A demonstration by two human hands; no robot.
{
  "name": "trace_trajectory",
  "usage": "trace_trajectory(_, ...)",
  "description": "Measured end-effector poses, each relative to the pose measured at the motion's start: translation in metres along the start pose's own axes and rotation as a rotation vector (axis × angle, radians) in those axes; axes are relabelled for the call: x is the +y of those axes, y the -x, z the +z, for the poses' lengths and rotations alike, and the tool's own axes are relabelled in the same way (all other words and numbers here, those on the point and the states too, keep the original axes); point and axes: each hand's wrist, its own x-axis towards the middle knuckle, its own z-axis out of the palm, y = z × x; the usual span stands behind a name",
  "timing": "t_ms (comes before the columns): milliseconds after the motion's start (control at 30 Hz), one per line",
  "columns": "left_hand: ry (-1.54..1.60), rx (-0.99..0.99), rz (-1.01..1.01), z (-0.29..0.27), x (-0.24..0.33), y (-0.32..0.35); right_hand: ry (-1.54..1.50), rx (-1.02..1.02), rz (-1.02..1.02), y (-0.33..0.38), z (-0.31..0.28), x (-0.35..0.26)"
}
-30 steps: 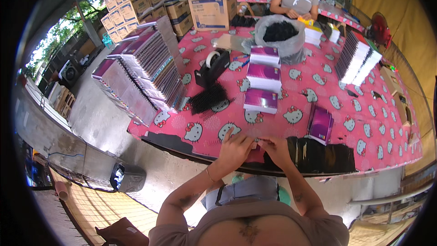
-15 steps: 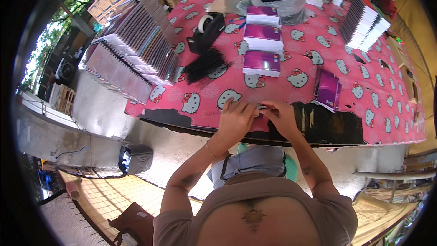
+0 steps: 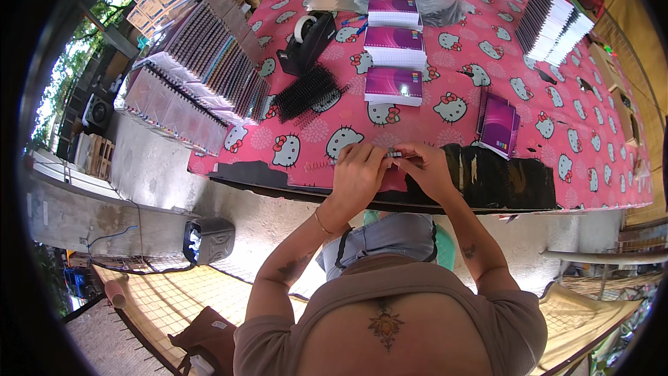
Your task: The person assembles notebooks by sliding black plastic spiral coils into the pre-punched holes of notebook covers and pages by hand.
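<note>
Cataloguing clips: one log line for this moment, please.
left hand, right hand: at small item, identity unclear; ahead: purple notebooks, black spiral coils

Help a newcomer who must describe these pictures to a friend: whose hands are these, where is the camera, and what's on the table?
There's no machine here: a person works with a bare left hand and right hand. A wide fisheye camera worn on the head looks down, so straight edges bend; picture left is their left.

On the pink table covering stand three piles of purple notebooks. Left of them are a black tape dispenser, a dark wiry bundle and tall stacks of spiral-bound books; to the right lie a few purple booklets.

The fingertips of both hands meet at a small item near the front edge. It's too small to identify, and which hand holds it is unclear.
</note>
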Motion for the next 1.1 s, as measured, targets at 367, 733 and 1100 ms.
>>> trace_trajectory(367,0.100,0.067,0.031,-0.006,0.009,-0.013,-0.066,0.037,0.041,0.001,0.001,-0.006)
trace_trajectory(733,0.060,0.019,0.093,-0.002,-0.006,0.001,0.011,-0.270,0.023,-0.017,-0.029,0.008)
trace_trajectory(1100,0.020,-0.107,0.037,-0.022,0.009,0.001,0.251,-0.077,-0.272,-0.019,-0.004,-0.016)
